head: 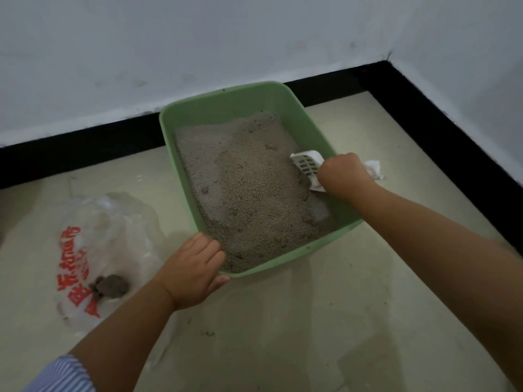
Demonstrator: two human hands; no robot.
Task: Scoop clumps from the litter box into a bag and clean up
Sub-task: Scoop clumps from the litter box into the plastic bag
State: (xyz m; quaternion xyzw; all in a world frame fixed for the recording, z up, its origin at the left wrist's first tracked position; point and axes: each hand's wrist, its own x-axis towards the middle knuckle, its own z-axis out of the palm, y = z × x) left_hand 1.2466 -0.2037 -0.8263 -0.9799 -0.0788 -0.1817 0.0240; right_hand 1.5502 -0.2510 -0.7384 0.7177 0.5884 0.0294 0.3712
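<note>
The scoop [307, 168] lies in the litter [243, 193] by the box [169, 128]'s right wall, blade pointing toward the far-left corner. My right hand [343, 175] grips its handle, fingers curled; my left hand [195, 271] clamps the box's near corner. The bag [93, 250] lies on the floor [311, 321], left, nearer my left hand. Walls meet beyond.
</note>
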